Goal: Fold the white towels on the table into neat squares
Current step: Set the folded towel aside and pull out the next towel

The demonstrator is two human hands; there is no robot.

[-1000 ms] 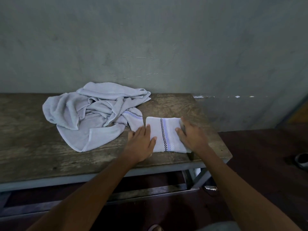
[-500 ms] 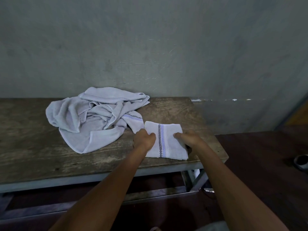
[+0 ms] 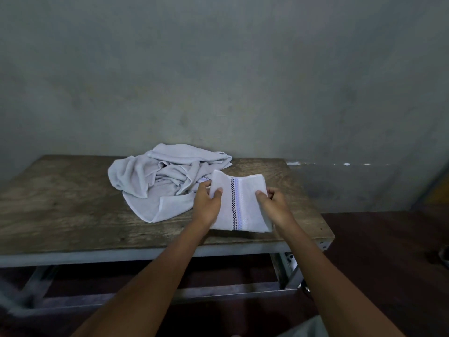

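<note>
A folded white towel (image 3: 240,205) with a black checked line and a blue stripe is held tilted above the wooden table (image 3: 73,210), its far edge raised. My left hand (image 3: 207,204) grips its left edge, thumb on top. My right hand (image 3: 273,206) grips its right edge the same way. A heap of crumpled white towels (image 3: 155,183) lies on the table just left of and behind the folded one.
The table stands against a grey wall (image 3: 218,81); its right end (image 3: 328,237) is just beyond my right hand. Bare wood stretches to the left of the heap. A dark floor (image 3: 388,263) lies to the right, with a round object (image 3: 444,257) at the frame's edge.
Both hands went from pressing flat on the folded towel to gripping its side edges. The towel has been lifted off the table and tilted up.
</note>
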